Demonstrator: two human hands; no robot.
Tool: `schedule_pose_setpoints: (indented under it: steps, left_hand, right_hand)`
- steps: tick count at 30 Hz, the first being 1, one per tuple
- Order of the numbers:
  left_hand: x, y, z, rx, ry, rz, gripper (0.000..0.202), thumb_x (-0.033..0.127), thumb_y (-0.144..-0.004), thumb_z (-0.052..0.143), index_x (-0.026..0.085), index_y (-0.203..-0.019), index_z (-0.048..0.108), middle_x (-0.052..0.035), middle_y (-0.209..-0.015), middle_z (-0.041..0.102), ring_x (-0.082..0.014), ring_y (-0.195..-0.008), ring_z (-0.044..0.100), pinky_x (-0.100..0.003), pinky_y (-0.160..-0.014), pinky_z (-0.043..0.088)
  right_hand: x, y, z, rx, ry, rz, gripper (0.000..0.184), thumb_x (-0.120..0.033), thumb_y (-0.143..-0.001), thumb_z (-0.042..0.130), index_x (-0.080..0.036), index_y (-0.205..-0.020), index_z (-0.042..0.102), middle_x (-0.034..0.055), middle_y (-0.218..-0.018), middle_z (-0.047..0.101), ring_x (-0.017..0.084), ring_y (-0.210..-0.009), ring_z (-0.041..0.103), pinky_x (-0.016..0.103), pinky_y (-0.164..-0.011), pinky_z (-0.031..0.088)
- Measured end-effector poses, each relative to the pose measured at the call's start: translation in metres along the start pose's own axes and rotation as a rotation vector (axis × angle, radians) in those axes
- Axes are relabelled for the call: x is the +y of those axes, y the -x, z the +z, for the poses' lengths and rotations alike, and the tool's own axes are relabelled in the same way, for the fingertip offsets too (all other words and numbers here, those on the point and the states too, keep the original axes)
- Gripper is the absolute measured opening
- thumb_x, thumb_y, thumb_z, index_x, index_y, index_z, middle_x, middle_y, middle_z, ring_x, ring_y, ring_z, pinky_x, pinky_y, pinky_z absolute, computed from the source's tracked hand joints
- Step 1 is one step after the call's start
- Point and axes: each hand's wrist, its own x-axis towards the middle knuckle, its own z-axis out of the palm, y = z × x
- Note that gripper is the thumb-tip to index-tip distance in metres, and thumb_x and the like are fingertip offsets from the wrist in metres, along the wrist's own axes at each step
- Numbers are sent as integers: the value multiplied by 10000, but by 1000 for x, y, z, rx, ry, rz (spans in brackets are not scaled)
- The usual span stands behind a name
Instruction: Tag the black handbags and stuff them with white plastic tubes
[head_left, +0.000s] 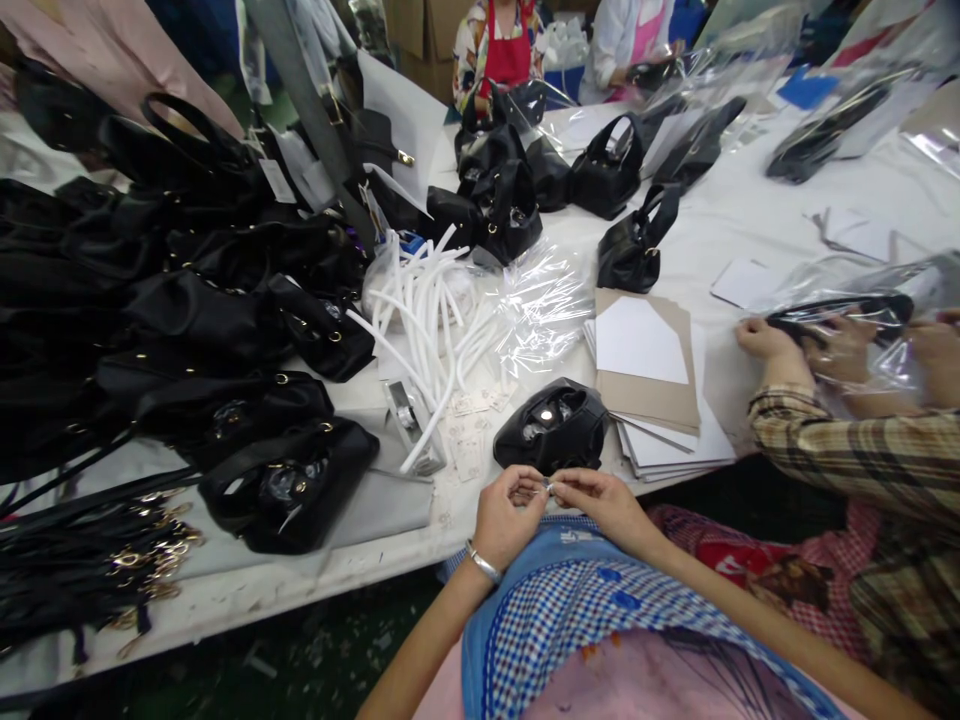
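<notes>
My left hand (513,508) and my right hand (598,503) meet in front of my apron, at the table's near edge. Fingertips of both are pinched together around a tiny pale, shiny thing (550,488), too small to name. Just beyond them a small black handbag (553,425) lies on the table, with clear plastic showing in its opening. Left of that bag, small printed paper slips (471,440) are scattered on the white tabletop. A bracelet circles my left wrist.
Black handbags (202,320) crowd the left side, with straps and gold clasps (154,555) in front. White tubes (427,310) and clear plastic sheets (544,305) fill the middle. Cardboard and white sheets (649,345) are stacked at right. A co-worker's plaid sleeve (847,440) reaches in beside me.
</notes>
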Motion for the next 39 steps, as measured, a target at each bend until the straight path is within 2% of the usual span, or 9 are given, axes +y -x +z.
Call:
schedule_pose_setpoints:
  steps: [8, 20, 28, 39]
  left_hand:
    - [-3, 0, 0, -22, -63, 48, 177, 159, -753, 572, 164, -924, 619, -28, -802, 682, -120, -720, 644, -212, -671, 530]
    - [-2, 2, -1, -23, -110, 62, 186, 148, -752, 569, 176, -929, 616, -24, -805, 686, -123, -721, 647, -217, -677, 533]
    - [-4, 2, -2, -40, -16, 9, 161, 187, -762, 595, 160, -919, 615, -46, -833, 684, -133, -753, 653, -215, -677, 530]
    - [-6, 2, -1, -26, 43, -44, 187, 234, -761, 628, 159, -933, 634, -61, -862, 694, -147, -798, 659, -227, -700, 531]
  right_hand:
    - [-2, 2, 0, 35, 84, -33, 304, -425, -764, 634, -172, -920, 695, 38, -864, 693, 172, -797, 614, 273, -741, 483]
    - [-4, 4, 0, 72, 273, -130, 244, -396, -779, 623, -202, -891, 717, 49, -916, 707, 209, -866, 630, 322, -826, 467]
    - [2, 2, -1, 6, 34, 106, 354, -443, -728, 662, -144, -917, 693, 48, -808, 695, 160, -719, 614, 282, -695, 488]
    - [8, 2, 0, -29, -38, 105, 345, -452, -728, 667, -155, -902, 681, 32, -792, 667, 137, -717, 590, 264, -699, 469]
